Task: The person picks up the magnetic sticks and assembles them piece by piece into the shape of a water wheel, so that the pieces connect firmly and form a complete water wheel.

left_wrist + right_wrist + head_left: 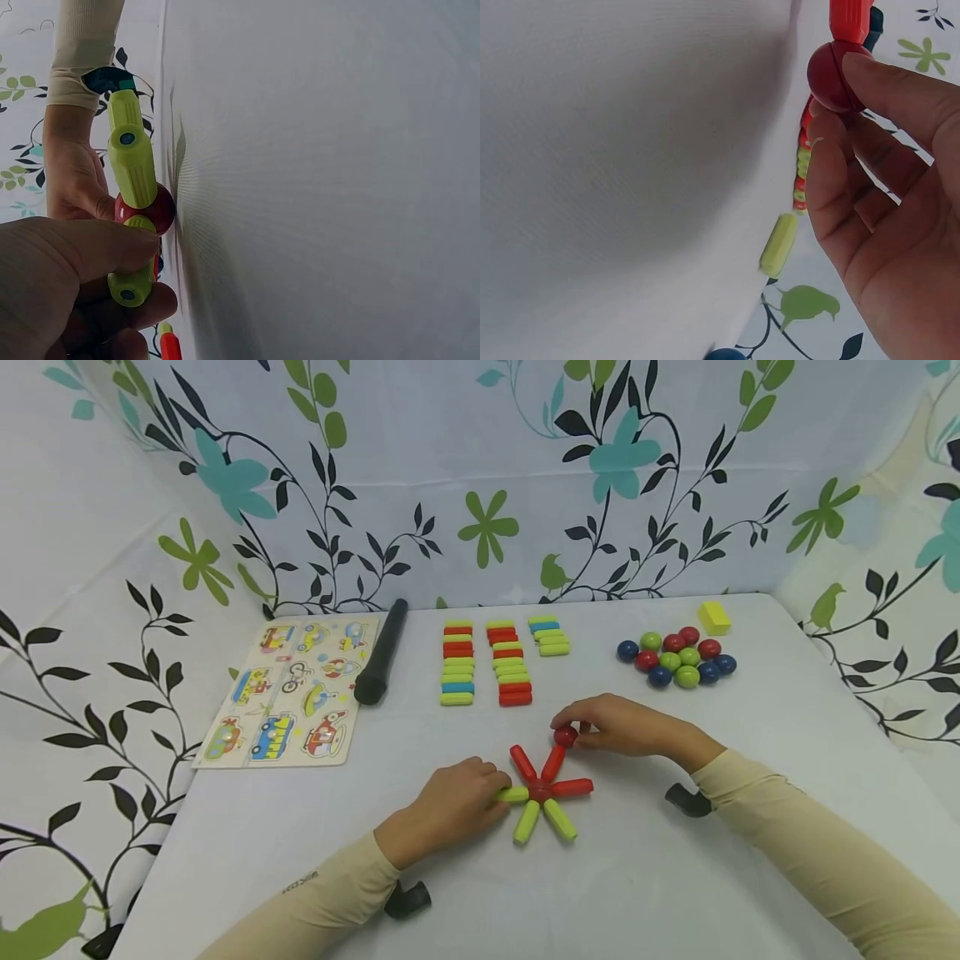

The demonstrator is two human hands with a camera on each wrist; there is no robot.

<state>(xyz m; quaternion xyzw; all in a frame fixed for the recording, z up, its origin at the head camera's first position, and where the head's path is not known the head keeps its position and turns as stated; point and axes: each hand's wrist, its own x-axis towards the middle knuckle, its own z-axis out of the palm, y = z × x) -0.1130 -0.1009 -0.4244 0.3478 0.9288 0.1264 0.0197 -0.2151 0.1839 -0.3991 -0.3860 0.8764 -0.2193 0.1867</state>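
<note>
The right hand [618, 727] pinches a red ball [566, 737], thumb and fingers closed to its width, at the far end of a red stick [552, 764]. The left hand [457, 802] pinches the left green stick [513, 795] of the star, mid-surface [622, 877]. A slanted push on the ball could lever that red stick from the middle ball [539, 790]; a slack left grip could let everything swivel. How deeply the stick sits is hard to make out; a blue ball [726, 354] is cut off in the right wrist view.
</note>
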